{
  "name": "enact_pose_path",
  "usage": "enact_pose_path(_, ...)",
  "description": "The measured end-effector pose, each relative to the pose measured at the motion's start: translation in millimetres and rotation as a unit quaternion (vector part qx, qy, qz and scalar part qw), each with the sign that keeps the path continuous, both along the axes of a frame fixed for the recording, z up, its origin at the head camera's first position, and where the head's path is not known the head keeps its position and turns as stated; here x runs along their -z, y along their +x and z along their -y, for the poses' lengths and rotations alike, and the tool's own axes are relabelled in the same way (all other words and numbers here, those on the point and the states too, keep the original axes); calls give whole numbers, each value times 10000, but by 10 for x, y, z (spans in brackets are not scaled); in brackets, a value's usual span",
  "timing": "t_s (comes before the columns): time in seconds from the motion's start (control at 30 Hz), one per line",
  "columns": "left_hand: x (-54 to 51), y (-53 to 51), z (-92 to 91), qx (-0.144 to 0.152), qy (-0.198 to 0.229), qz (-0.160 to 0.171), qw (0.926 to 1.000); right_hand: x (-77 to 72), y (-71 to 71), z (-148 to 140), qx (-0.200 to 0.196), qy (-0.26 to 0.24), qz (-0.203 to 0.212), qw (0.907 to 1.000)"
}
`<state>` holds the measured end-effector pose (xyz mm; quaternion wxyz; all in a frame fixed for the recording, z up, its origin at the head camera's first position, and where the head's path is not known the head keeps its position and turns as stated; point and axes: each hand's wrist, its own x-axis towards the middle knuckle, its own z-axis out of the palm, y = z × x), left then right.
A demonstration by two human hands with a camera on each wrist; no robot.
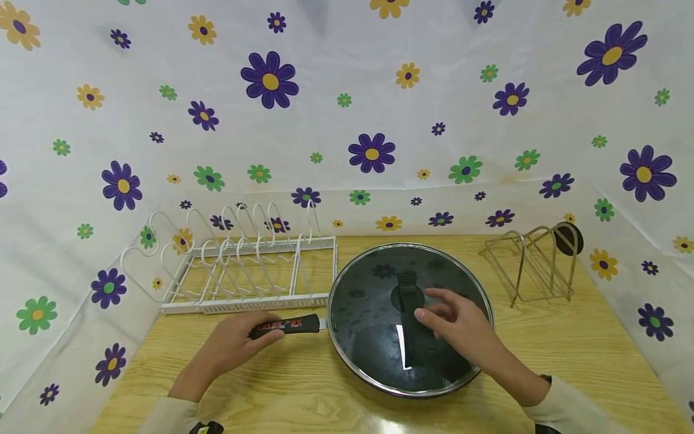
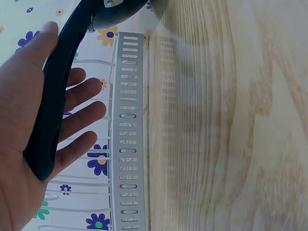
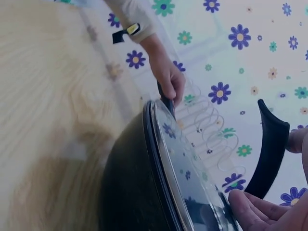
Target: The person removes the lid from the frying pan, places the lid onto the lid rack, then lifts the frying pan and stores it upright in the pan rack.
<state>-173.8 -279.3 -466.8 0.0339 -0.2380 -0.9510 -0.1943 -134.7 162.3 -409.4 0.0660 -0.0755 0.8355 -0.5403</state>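
Observation:
A dark, deep frying pan [image 3: 127, 178] with a long black handle [image 1: 293, 324] sits on the wooden table. Its steel-rimmed glass lid [image 1: 363, 355] covers it and has a tall black handle [image 1: 410, 301]. My left hand [image 1: 238, 340] holds the pan's handle loosely; in the left wrist view the thumb lies along one side and the fingers curl slightly under the other. Over the lid, my right hand [image 1: 461, 325] is at the lid handle, its thumb and index finger beside it, not closed round it. Whether they touch it is hard to tell.
A white wire dish rack [image 1: 244, 304] stands behind the left hand, close to the pan. At the back right is a metal wire rack [image 1: 534, 295] with a dark round piece [image 1: 568, 239] at its end. Flowered sheeting [image 1: 336, 120] surrounds the wooden table [image 1: 293, 386].

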Motion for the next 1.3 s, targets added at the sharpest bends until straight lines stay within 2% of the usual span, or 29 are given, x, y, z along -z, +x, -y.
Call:
enact_pose_path(0.17,18,0,3,-12,27,-75,10000,29,-7,70,181,-293,451,9984)
enact_pose_path(0.4,21,-3,-11,-20,69,-136,9999,60,21,142,290,-512,729,9956)
enact_pose_path(0.53,8,5,-23,-31,82,-183,9998,74,8,172,231,-807,937,9921)
enact_pose_path(0.7,-12,25,-36,-50,144,-217,9996,81,-9,187,-54,-1453,1250,9814)
enact_pose_path(0.8,-15,30,-39,-10,195,-253,9995,85,-10,190,-234,-1810,1403,9732)
enact_pose_path(0.87,-16,32,-38,6,235,-250,9994,88,-8,196,-341,-2212,1554,9622)
enact_pose_path(1.03,-1,28,-26,44,325,-257,9991,108,-9,235,-616,-3404,1966,9174)
enact_pose_path(1.07,6,24,-25,57,336,-274,9990,109,-9,244,-663,-3546,2000,9110)
enact_pose_path(1.13,18,19,-22,83,349,-322,9988,112,-9,258,-754,-3714,1991,9037)
enact_pose_path(1.3,27,13,-17,76,362,-383,9986,120,-4,277,-931,-3912,1899,8957)
